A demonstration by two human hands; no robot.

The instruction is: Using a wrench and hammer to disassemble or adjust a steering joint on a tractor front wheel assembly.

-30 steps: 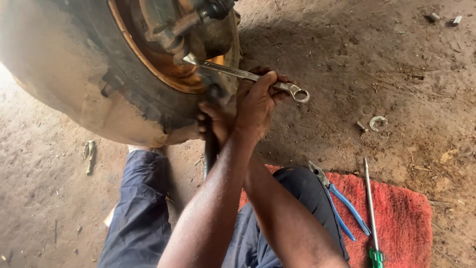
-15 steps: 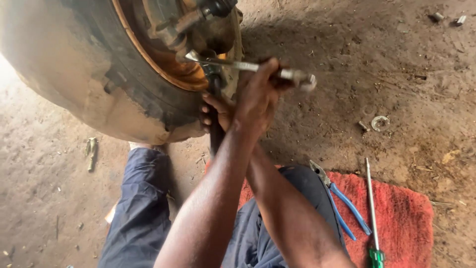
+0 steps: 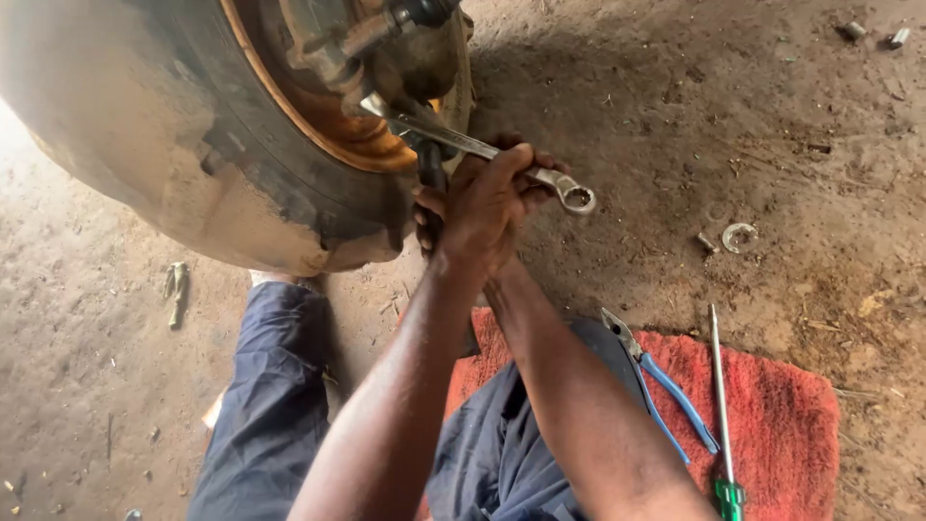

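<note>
A muddy tyre [image 3: 193,145] with a rusty orange rim [image 3: 357,145] fills the upper left. A silver combination wrench [image 3: 569,193] runs from a fitting on the hub down to the right, ring end free. My left hand [image 3: 487,198] is closed around the wrench shaft. My right hand [image 3: 426,214] lies mostly hidden under it, fingers wrapped around a dark upright handle [image 3: 430,164] just below the hub. Both forearms reach up from the bottom of the view, over my legs in dark blue trousers.
A red mat [image 3: 781,425] at lower right carries blue-handled pliers [image 3: 675,405] and a green-handled screwdriver [image 3: 719,405]. On the dirt lie a metal ring [image 3: 740,236], a small bolt [image 3: 707,243], two small metal parts [image 3: 854,29] and a small greenish object [image 3: 176,289].
The wrench's ring end swung up half a second ago and has come back down. Both hands have kept their grip near the hub.
</note>
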